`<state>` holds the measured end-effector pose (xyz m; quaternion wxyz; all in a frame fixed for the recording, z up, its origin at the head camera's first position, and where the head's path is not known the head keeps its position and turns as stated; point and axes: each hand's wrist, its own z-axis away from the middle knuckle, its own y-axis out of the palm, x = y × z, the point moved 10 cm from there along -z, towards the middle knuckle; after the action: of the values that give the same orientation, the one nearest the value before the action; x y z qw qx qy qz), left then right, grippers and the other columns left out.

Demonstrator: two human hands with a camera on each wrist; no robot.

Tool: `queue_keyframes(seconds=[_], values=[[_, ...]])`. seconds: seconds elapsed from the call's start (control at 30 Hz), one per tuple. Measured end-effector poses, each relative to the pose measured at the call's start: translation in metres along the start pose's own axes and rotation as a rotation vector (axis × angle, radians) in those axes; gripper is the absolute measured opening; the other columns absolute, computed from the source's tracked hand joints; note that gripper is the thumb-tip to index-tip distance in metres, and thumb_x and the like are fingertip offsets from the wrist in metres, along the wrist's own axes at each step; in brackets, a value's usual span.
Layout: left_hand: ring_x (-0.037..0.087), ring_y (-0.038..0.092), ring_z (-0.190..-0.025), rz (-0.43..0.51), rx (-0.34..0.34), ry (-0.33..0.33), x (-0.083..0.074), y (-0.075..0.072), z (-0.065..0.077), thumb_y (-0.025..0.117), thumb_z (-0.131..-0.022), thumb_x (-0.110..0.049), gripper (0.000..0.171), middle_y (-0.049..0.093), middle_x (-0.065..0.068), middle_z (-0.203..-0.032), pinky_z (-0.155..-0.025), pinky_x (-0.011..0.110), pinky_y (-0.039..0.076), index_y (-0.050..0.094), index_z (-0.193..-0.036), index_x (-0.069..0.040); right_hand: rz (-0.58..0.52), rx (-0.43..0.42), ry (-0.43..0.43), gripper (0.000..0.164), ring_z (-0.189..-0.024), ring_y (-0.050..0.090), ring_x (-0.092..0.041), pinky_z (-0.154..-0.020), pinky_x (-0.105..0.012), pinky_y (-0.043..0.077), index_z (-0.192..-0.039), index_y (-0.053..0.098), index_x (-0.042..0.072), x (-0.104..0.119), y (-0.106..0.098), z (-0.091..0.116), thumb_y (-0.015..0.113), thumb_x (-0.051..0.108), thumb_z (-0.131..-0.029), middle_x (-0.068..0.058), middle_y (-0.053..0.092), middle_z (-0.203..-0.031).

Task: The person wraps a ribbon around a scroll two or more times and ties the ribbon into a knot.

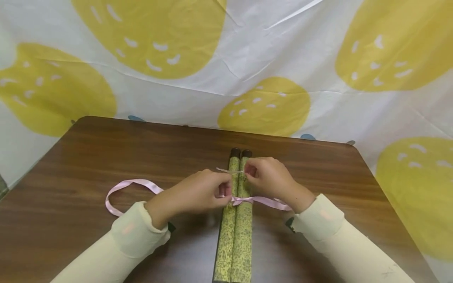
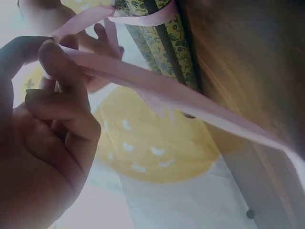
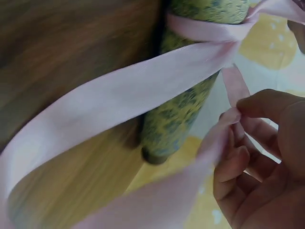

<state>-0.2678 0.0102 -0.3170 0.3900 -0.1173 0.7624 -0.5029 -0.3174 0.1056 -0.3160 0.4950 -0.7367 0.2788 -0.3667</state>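
Two slim rolls covered in yellow-green floral brocade (image 1: 242, 239), like a scroll rolled from both ends, lie side by side and point away from me. Their far ends carry dark caps (image 1: 247, 152). A pink satin ribbon (image 1: 269, 203) circles both rolls near the middle. My left hand (image 1: 201, 191), just left of the rolls, pinches a stretch of ribbon between thumb and fingertips; a long tail (image 2: 190, 100) runs from it in the left wrist view. Over the right roll, my right hand (image 1: 269, 177) pinches another part of the ribbon (image 3: 232, 116) between thumb and forefinger.
A loop of the ribbon's tail (image 1: 113, 196) lies on the brown wooden table (image 1: 70, 165) left of my left forearm. Behind the table hangs a white cloth (image 1: 247, 47) with large yellow fruit prints. The table's far edge runs along that cloth.
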Motion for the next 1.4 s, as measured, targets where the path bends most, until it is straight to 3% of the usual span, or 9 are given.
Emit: queue_keyframes(seconds=[0.2, 0.47, 0.77, 0.97, 1.27, 1.4], values=[[0.001, 0.051, -0.058, 0.043, -0.049, -0.021, 0.001, -0.005, 0.000, 0.067, -0.081, -0.024, 0.011, 0.058, -0.014, -0.066, -0.055, 0.022, 0.047, 0.057, -0.075, -0.024, 0.013, 0.050, -0.051, 0.007, -0.060, 0.052, -0.008, -0.051, -0.029, 0.047, -0.076, 0.064, 0.018, 0.017, 0.013, -0.012, 0.066, 0.015, -0.082, 0.007, 0.059, -0.069], [0.000, 0.050, -0.056, 0.105, -0.054, -0.013, -0.002, -0.002, -0.001, 0.067, -0.082, -0.023, 0.011, 0.058, -0.013, -0.066, -0.054, 0.021, 0.047, 0.058, -0.075, -0.023, -0.043, 0.076, -0.051, 0.005, -0.059, 0.050, -0.008, -0.051, -0.026, 0.044, -0.078, 0.067, 0.018, 0.018, 0.022, -0.005, 0.066, 0.018, -0.083, 0.005, 0.057, -0.068], [0.004, 0.055, -0.061, 0.123, -0.103, -0.051, 0.005, -0.007, -0.002, 0.069, -0.081, -0.024, 0.012, 0.060, -0.013, -0.067, -0.056, 0.023, 0.048, 0.060, -0.074, -0.024, -0.222, -0.010, -0.040, 0.007, -0.057, 0.054, -0.009, -0.049, -0.026, 0.047, -0.083, 0.070, 0.013, 0.027, -0.003, 0.019, 0.063, 0.014, -0.085, 0.005, 0.063, -0.069], [0.006, 0.056, -0.061, 0.161, -0.117, -0.084, 0.011, -0.007, -0.001, 0.070, -0.081, -0.024, 0.011, 0.061, -0.012, -0.066, -0.055, 0.024, 0.048, 0.061, -0.074, -0.023, -0.365, 0.006, -0.086, 0.007, -0.059, 0.056, -0.010, -0.051, -0.025, 0.051, -0.087, 0.071, 0.011, 0.041, -0.006, 0.030, 0.066, 0.012, -0.082, 0.004, 0.065, -0.070], [0.006, 0.056, -0.055, 0.335, -0.104, -0.128, 0.019, -0.003, -0.001, 0.072, -0.081, -0.021, 0.006, 0.067, -0.008, -0.068, -0.049, 0.024, 0.049, 0.068, -0.076, -0.019, -0.379, -0.010, -0.127, 0.006, -0.061, 0.056, -0.007, -0.054, -0.025, 0.052, -0.083, 0.071, 0.013, 0.047, -0.004, 0.032, 0.071, 0.018, -0.082, 0.005, 0.064, -0.070], [0.008, 0.056, -0.053, 0.356, -0.089, -0.128, 0.021, -0.002, 0.000, 0.069, -0.083, -0.023, 0.008, 0.068, -0.006, -0.070, -0.047, 0.024, 0.048, 0.070, -0.079, -0.017, -0.396, -0.013, -0.119, 0.005, -0.060, 0.057, -0.007, -0.054, -0.028, 0.052, -0.078, 0.070, 0.013, 0.047, -0.004, 0.033, 0.070, 0.015, -0.083, 0.004, 0.065, -0.069]])
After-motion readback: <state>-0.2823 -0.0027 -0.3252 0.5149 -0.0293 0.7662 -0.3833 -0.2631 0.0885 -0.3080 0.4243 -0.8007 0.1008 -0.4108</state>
